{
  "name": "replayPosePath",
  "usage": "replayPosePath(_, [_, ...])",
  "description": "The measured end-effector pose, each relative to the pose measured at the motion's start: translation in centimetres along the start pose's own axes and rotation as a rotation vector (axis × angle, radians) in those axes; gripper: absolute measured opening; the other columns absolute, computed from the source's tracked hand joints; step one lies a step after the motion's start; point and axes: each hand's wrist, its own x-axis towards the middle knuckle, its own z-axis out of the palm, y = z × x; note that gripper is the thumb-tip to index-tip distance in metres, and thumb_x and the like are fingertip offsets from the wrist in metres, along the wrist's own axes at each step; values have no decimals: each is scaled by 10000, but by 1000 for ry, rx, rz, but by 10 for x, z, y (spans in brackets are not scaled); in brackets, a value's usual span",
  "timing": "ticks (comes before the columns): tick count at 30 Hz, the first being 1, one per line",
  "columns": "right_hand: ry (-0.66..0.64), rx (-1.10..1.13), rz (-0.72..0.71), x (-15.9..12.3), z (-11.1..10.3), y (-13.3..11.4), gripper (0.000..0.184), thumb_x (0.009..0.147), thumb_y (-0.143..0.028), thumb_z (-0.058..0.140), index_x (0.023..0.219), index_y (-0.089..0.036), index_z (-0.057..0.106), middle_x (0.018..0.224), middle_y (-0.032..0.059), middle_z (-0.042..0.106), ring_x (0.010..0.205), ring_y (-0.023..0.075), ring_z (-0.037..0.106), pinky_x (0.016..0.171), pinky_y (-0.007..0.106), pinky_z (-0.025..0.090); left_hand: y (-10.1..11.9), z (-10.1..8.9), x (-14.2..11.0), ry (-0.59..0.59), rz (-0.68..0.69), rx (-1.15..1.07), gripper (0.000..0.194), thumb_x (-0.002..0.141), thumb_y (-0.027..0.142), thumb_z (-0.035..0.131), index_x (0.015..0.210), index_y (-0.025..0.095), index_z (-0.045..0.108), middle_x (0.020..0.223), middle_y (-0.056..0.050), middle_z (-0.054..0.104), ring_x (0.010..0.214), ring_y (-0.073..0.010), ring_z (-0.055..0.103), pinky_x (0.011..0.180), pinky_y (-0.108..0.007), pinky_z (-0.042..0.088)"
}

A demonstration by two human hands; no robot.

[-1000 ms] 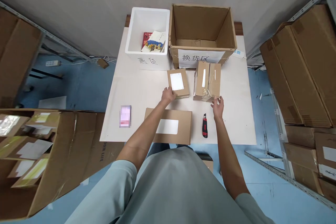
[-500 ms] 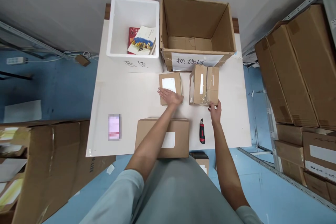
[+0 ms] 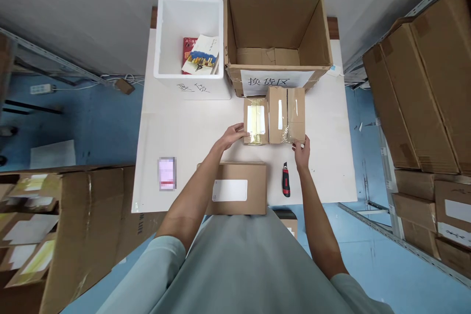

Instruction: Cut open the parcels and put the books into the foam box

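My left hand point(image 3: 234, 136) is at the left side of a small cardboard box point(image 3: 256, 132), its fingers curled against the edge. Yellowish tape and a white label cover the top of this box. Right beside it, touching, stands a slightly larger cardboard box point(image 3: 296, 115) closed with clear tape. My right hand point(image 3: 301, 152) grips the near right corner of that larger box, fingers bent. Close to my body lies a flat brown box point(image 3: 253, 186) with a white label. A red and black utility knife point(image 3: 286, 181) rests below my right hand.
At the back of the white table point(image 3: 176, 132) stand a white foam box point(image 3: 157, 39) with books point(image 3: 202, 54) inside and a large open carton point(image 3: 275, 24). A phone point(image 3: 167, 174), blurred out, lies at left. Cartons flank the table: an open one point(image 3: 91, 225) left, stacked ones point(image 3: 423, 88) right.
The small box has been turned over, showing its taped side, and now sits against the larger box. My left hand went from on top of it to its left side. My right hand stayed put.
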Motion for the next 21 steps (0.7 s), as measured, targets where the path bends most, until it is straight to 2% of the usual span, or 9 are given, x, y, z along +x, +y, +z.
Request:
replayPosePath(3, [38,45,84,-9,-7,-2,729,955,-581,593,1622,-295,525,1498,104,709,1116,224,763,991,401,655,2,14,-9,23,91,62,814,696,470,987,1413,151,771,1574,-200,719,1457,-411,689,1252,-557,557])
replayPosePath(6, [24,37,80,-16,-21,2,804,961,-675,602,1652,-278,494,1593,142,652,1217,257,756,999,414,653,1,14,-30,123,112,235,591,834,418,890,1345,133,797,1500,-201,764,1395,-397,732,1267,-544,544])
replayPosePath(9, [27,-115,81,-35,-36,19,819,976,-721,600,1628,-233,514,1589,191,650,1259,296,746,1045,442,630,-10,-6,-77,238,228,429,498,973,405,754,1406,159,770,1551,-174,737,1469,-370,686,1318,-530,492])
replayPosePath(12, [-75,-446,162,-67,-41,47,762,946,-668,693,1527,-183,603,1469,219,701,1233,351,747,1100,489,585,-36,-41,-142,470,357,569,529,1053,487,662,1484,186,713,1607,-168,691,1563,-346,603,1377,-537,420])
replayPosePath(14, [-138,-630,252,-91,-37,65,734,902,-575,778,1493,-164,633,1467,242,674,1285,400,722,1098,505,570,-59,-63,-186,605,320,575,571,1069,535,628,1519,186,672,1644,-186,652,1597,-356,565,1372,-555,424])
replayPosePath(16, [-147,-703,303,-110,-30,79,703,883,-492,808,1482,-161,648,1499,255,633,1348,428,687,1084,504,564,-83,-78,-222,650,185,534,617,1053,581,618,1526,186,653,1638,-203,652,1542,-371,618,1317,-568,492])
replayPosePath(19, [-136,-671,292,-122,-22,89,559,901,-415,772,1406,-190,690,1449,210,660,1306,396,700,1076,494,555,-112,-86,-256,562,-13,408,679,1004,661,622,1483,182,673,1592,-218,690,1423,-380,713,1224,-553,583])
replayPosePath(21, [-126,-618,283,-122,-20,88,452,872,-371,765,1286,-194,726,1310,171,719,1214,367,724,1073,496,550,-123,-85,-267,483,-64,339,712,969,731,629,1439,201,702,1563,-199,718,1416,-379,722,1209,-534,599])
